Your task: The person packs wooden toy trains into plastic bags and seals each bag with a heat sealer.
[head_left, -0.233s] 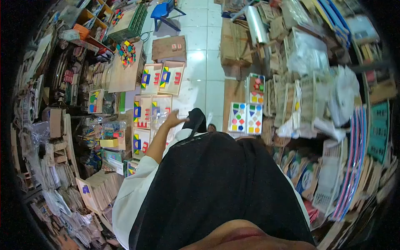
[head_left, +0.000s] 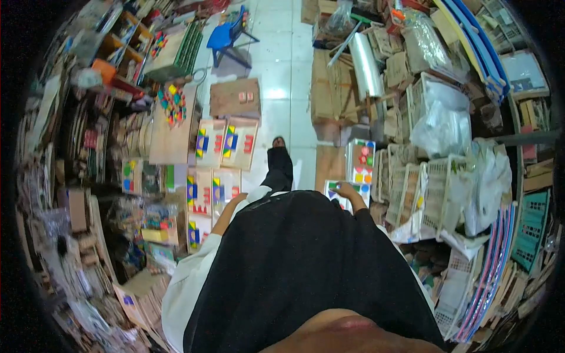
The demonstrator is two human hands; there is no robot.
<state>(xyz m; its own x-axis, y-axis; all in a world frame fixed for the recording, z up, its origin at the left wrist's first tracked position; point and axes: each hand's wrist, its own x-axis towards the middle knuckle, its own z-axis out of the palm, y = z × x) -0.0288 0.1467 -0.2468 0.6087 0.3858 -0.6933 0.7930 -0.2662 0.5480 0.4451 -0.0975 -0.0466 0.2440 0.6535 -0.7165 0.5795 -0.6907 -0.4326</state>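
Observation:
My left hand (head_left: 237, 200) hangs low beside the trays on the left, nearest a wooden tray (head_left: 218, 173) with coloured blocks; its fingers are too unclear to read. On the other side, my right hand (head_left: 347, 190) is over a white board of coloured shapes (head_left: 331, 186), its fingers loosely apart and nothing visible in them. Whether it touches the board cannot be made out. More block trays (head_left: 240, 143) with red, blue, yellow and green pieces lie in front of my left hand. A box of red and yellow shapes (head_left: 360, 160) stands beyond my right hand.
A tiled aisle (head_left: 275, 76) runs between crowded shelves. Ahead are a blue chair (head_left: 226, 36), a brown board (head_left: 226, 99) and a table with colourful blocks (head_left: 168, 138). Cardboard boxes (head_left: 329, 88), a clear plastic roll (head_left: 366, 65) and white baskets (head_left: 438, 194) line the right side.
The surroundings have shifted lower in view. My left hand has dropped back from its spread pose, my right hand has come into view, and one foot now shows farther forward.

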